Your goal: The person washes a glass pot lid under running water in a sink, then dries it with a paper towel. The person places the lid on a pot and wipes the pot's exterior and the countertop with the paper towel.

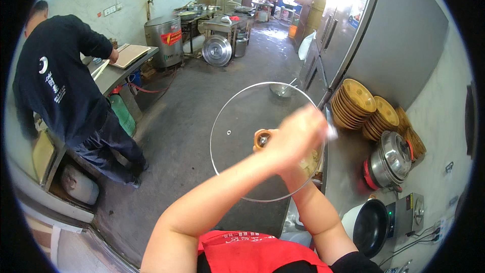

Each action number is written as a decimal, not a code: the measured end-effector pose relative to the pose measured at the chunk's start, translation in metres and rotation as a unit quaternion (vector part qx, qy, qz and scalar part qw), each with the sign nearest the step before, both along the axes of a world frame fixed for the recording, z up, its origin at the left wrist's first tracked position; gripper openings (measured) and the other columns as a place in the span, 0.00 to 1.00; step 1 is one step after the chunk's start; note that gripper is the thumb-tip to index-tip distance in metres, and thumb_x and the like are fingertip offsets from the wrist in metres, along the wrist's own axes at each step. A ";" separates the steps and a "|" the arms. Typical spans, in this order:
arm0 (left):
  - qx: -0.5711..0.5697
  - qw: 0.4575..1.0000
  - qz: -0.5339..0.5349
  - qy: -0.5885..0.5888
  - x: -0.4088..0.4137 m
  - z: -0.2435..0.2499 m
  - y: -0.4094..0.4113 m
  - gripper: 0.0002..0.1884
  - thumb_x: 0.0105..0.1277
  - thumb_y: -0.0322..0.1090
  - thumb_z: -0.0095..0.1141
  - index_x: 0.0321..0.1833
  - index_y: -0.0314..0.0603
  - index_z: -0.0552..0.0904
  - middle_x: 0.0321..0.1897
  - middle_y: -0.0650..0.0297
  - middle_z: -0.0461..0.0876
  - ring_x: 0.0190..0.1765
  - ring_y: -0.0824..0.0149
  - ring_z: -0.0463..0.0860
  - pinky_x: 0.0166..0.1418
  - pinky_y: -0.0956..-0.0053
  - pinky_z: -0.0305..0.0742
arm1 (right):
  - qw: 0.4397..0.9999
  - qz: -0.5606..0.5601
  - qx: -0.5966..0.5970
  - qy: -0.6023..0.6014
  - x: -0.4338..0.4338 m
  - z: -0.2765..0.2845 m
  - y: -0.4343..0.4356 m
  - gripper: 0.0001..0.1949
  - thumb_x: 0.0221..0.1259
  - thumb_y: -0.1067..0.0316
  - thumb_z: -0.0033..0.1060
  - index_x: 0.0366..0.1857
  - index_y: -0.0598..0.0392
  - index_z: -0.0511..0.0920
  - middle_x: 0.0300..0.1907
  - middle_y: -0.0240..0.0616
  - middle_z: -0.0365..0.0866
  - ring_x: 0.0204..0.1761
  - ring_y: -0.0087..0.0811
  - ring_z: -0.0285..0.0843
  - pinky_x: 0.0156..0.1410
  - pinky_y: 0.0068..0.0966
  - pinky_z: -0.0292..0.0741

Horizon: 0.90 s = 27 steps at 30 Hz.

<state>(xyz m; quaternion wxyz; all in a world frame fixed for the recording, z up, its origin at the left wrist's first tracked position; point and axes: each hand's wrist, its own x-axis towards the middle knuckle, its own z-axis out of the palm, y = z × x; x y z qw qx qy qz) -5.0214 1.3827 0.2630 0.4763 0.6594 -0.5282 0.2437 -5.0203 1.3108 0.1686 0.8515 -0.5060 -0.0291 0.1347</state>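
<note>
A round clear glass pot lid with a metal rim (214, 121) is held up in front of me. My right hand (273, 132), mostly hidden behind my left forearm, grips the lid at its brown knob (261, 140), which has a metal piece in its middle. My left arm crosses over the right one. My left hand (303, 131) is a blurred fist over the lid's right part, with a small pale, shiny thing (332, 132) at its far edge; whether the fist holds it is unclear. Pale food pieces (310, 163) show through the lid.
A steel counter (341, 163) at right bears stacked yellow baskets (350, 102), a lidded steel pot (390, 159) and a black pan (371, 227). A metal bowl (282, 89) is beyond the lid. At left a person (68, 79) stands at another counter, near a green gas cylinder (122, 115).
</note>
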 end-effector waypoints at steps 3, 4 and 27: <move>0.158 0.972 -0.173 0.002 -0.037 -0.035 0.015 0.05 0.50 0.27 0.53 0.27 0.38 0.71 0.28 0.57 0.67 0.33 0.57 0.73 0.36 0.65 0.70 | 0.990 0.038 0.130 0.043 -0.001 0.013 -0.015 0.16 0.57 0.52 0.32 0.26 0.49 0.70 0.09 0.25 0.53 0.11 0.18 0.45 0.16 0.17 0.50; 0.191 0.968 -0.162 0.004 -0.044 -0.031 0.031 0.06 0.50 0.28 0.55 0.29 0.40 0.73 0.30 0.57 0.69 0.35 0.58 0.74 0.37 0.68 0.71 | 0.990 0.019 0.125 0.057 -0.004 0.015 -0.024 0.17 0.57 0.51 0.30 0.23 0.49 0.70 0.09 0.26 0.53 0.11 0.19 0.44 0.16 0.17 0.48; -0.102 0.833 -0.058 0.541 0.036 -0.132 0.075 0.19 0.69 0.43 0.38 0.18 0.49 0.57 0.11 0.75 0.55 0.14 0.82 0.50 0.16 0.84 0.44 | 0.949 -0.139 0.267 0.092 -0.114 -0.026 -0.054 0.20 0.58 0.45 0.29 0.19 0.46 0.67 0.10 0.24 0.52 0.10 0.17 0.45 0.16 0.15 0.48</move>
